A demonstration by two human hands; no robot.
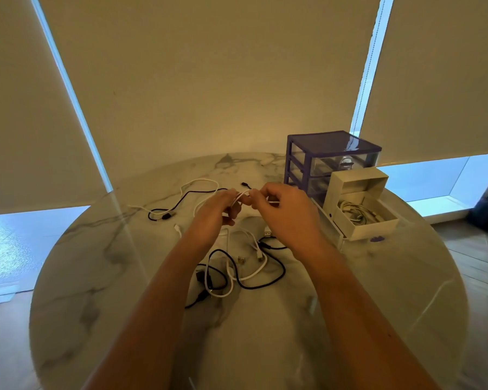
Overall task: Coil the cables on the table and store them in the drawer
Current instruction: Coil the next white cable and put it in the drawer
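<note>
Marble table (pixel 378 319), loose cables (pixel 245 273), drawer unit (pixel 333 156), open box (pixel 361 204)

table (pixel 378 291): glossy marble | drawer unit (pixel 333 153): clear glossy plastic | box (pixel 358 190): matt cardboard

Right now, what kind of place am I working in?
Probably a room at home: a round marble table by windows with roller blinds drawn, wood flooring, and a small purple drawer unit beside loose cables.
</note>
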